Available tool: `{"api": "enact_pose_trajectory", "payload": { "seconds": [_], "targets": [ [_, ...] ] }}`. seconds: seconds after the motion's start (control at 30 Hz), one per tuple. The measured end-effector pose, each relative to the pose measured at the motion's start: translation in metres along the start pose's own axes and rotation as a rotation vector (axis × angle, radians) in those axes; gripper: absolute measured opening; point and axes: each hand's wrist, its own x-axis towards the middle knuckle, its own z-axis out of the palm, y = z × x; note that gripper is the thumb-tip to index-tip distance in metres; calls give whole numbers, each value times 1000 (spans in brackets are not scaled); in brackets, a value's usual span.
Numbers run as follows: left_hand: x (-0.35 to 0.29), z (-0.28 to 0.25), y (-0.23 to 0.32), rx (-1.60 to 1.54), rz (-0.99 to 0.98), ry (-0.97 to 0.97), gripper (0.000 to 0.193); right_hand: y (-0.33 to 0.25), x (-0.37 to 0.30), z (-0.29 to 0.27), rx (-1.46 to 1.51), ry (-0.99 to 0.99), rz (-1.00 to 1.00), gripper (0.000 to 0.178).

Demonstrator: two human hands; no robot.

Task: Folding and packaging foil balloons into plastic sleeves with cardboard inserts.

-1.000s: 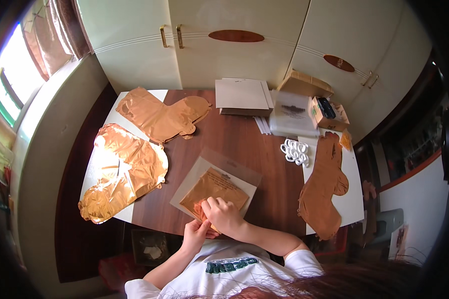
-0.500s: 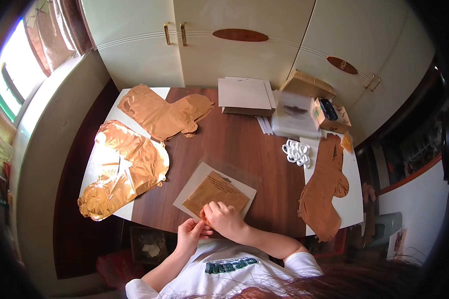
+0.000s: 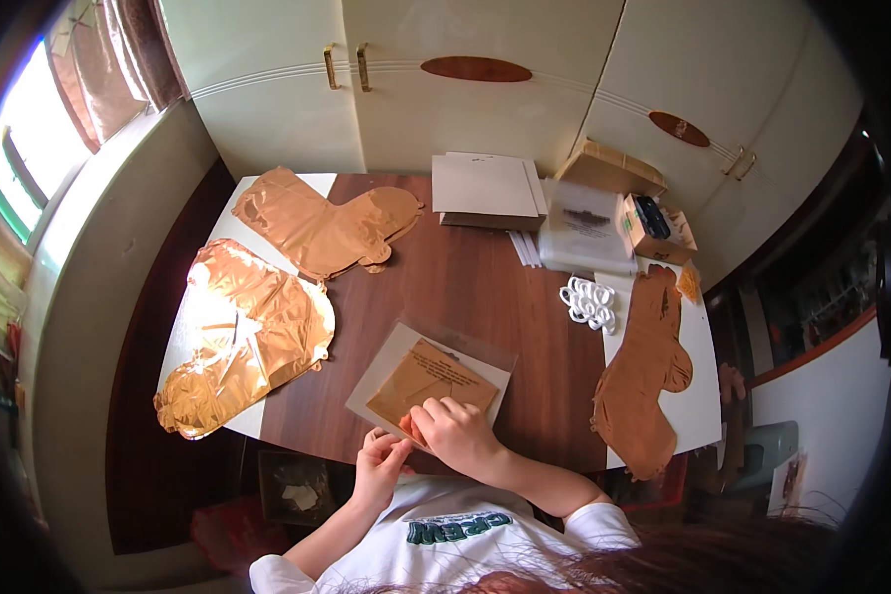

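A clear plastic bag lies tilted on the table in front of me, with a white card and a folded copper-coloured foil balloon inside. Dark print covers part of the folded foil. At the bag's near corner my left hand is closed, thumb and fingers pinching the edge. My right hand lies over the near side of the bag, its fingers curled and gripping there. A small orange-red patch shows by the right fingertips; what it is, I cannot make out.
Flat foil balloons lie at the left, one shiny; another overhangs the right edge. White coiled loops, a stack of cards, clear bags and a small box stand toward the back. Cupboards rise behind.
The bag with its card and folded balloon has shifted slightly right. My right hand has moved a little right with it; my left fingers have curled in at the corner.
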Motion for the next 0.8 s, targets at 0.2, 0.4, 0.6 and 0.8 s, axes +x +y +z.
{"api": "enact_pose_trajectory", "payload": {
  "seconds": [0.2, 0.4, 0.6, 0.8],
  "targets": [
    [-1, -3, -6, -353, -203, -142, 22, 1, -9, -7, 75, -86, 19, 21],
    [0, -1, -16, -608, -221, -206, 28, 7, -25, -3, 155, -118, -14, 41],
    [2, -1, -22, -651, -242, -239, 28, 6, -36, 3, 137, -70, 15, 37],
    [1, 3, -11, -560, -299, -199, 29, 9, -36, 6, 77, 26, 59, 34]
  ]
}}
